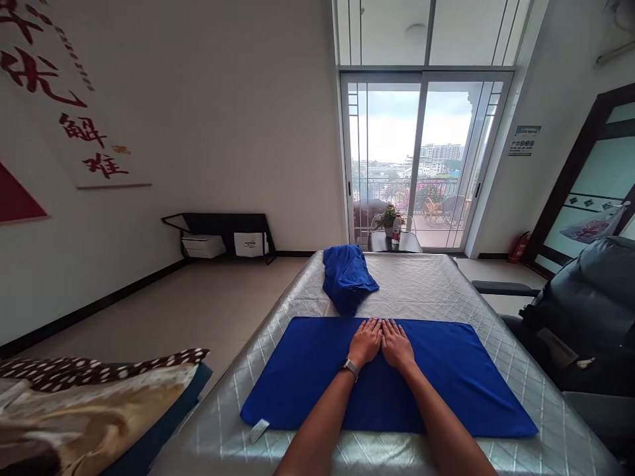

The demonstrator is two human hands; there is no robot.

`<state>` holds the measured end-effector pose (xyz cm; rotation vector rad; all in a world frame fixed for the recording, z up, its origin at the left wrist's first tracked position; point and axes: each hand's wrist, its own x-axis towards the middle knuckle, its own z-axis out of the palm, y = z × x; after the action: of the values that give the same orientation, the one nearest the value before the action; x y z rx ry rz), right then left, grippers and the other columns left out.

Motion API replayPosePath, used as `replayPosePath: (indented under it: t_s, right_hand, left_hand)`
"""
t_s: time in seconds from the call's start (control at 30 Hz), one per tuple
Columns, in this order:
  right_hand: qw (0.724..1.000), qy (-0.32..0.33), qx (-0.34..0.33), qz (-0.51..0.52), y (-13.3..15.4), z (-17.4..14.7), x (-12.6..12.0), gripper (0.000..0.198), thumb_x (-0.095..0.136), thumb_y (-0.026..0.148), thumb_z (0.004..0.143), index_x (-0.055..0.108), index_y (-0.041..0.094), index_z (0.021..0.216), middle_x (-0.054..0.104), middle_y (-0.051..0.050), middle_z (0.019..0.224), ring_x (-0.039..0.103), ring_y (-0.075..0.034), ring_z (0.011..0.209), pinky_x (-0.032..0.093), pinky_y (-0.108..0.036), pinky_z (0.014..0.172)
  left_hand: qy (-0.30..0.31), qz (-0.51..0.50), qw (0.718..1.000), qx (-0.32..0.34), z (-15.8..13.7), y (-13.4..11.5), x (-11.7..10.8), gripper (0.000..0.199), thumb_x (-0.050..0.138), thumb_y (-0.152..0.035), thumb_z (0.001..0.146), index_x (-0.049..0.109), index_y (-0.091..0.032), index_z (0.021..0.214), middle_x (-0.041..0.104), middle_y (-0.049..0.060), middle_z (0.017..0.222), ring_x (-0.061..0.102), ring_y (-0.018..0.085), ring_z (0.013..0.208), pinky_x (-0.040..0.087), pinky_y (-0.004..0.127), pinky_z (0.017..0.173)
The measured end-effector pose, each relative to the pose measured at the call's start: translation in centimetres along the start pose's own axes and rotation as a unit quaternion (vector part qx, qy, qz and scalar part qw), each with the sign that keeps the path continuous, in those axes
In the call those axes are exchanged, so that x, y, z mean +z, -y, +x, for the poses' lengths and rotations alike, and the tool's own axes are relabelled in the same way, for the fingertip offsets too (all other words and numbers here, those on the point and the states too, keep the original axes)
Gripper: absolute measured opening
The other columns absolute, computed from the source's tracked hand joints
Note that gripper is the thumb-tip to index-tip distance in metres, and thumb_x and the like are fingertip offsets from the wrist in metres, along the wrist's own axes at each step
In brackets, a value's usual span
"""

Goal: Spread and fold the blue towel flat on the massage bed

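A blue towel (pixel 307 377) lies spread flat across a table with a silver quilted cover (pixel 411 277). My left hand (pixel 366 342), with a watch (pixel 350 368) on its wrist, rests palm down near the middle of the towel's far edge. Beside it, thumbs close together, my right hand (pixel 395 342) also presses flat on the cloth. Fingers of both hands are stretched out and hold nothing. Just beyond the towel, slightly left, sits a crumpled heap of blue cloth (pixel 347 274). A white label (pixel 258 430) sticks out at the towel's near left corner.
Patterned bedding (pixel 104 416) is close on the left. To the right stands a dark chair (pixel 585 317) with a bag on it. Past the far end, a small table (pixel 380 242) bears a plant and a bottle (pixel 396 230). A low black rack (pixel 223 228) lines the wall.
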<state>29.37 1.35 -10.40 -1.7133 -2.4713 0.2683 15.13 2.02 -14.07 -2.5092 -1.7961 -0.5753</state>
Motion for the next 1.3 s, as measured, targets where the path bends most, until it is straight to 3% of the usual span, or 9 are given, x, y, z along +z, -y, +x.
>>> replayPosePath:
  t_s: [0.8,1.3]
  right_hand:
    - [0.999,0.013,0.013,-0.033,0.5,0.1,0.0,0.062,0.015,0.039,0.103,0.026,0.018,0.161,0.025,-0.002,0.166,0.016,-0.016,0.154,0.008,-0.037,0.125]
    - [1.0,0.002,0.01,-0.011,-0.1,0.5,0.6,0.063,0.014,0.04,0.103,0.026,0.016,0.16,0.023,-0.003,0.166,0.016,-0.017,0.155,0.006,-0.037,0.125]
  left_hand:
    - [-0.05,-0.031,0.998,-0.016,0.1,0.1,0.9,0.052,0.032,-0.028,0.103,0.044,-0.013,0.151,0.051,0.018,0.151,0.043,0.025,0.144,0.03,0.047,0.12]
    - [-0.031,-0.019,0.999,-0.023,0.4,0.0,0.9,0.05,0.032,-0.028,0.103,0.049,-0.01,0.147,0.05,0.017,0.152,0.041,0.024,0.145,0.03,0.043,0.121]
